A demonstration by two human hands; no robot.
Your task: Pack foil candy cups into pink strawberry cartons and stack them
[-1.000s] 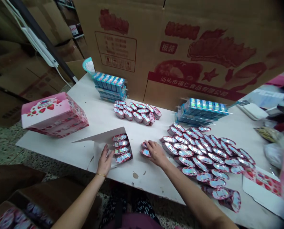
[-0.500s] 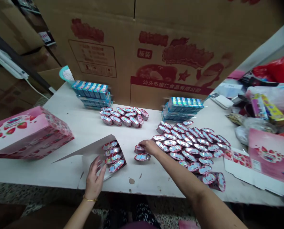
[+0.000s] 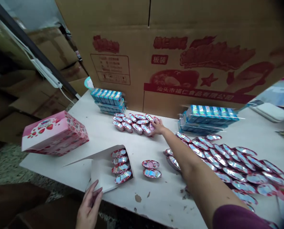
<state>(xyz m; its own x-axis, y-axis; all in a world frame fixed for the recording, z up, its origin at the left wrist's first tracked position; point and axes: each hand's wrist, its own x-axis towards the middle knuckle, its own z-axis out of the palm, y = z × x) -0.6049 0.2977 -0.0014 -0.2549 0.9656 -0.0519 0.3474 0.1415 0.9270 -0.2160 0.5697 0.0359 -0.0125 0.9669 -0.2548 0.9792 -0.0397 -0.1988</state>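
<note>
The right hand (image 3: pixel 158 127) reaches far across the white bench (image 3: pixel 96 133) and rests its fingers on the near end of a small cluster of foil-lidded cups (image 3: pixel 134 122), just in front of a large printed carton (image 3: pixel 180 63). The left hand (image 3: pixel 89 206) touches the near corner of an open paper box (image 3: pixel 101 168) at the bench edge, with four cups (image 3: pixel 120 165) lined up inside. Two loose cups (image 3: pixel 151 168) lie just beside that box, and a wide spread of cups (image 3: pixel 228 162) covers the bench under the right forearm.

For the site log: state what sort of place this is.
Probably a small packing workshop or stockroom. Large printed cartons stand behind a white table spread with foil-lidded cups, and the left hand steadies an open box partly filled with them.
</note>
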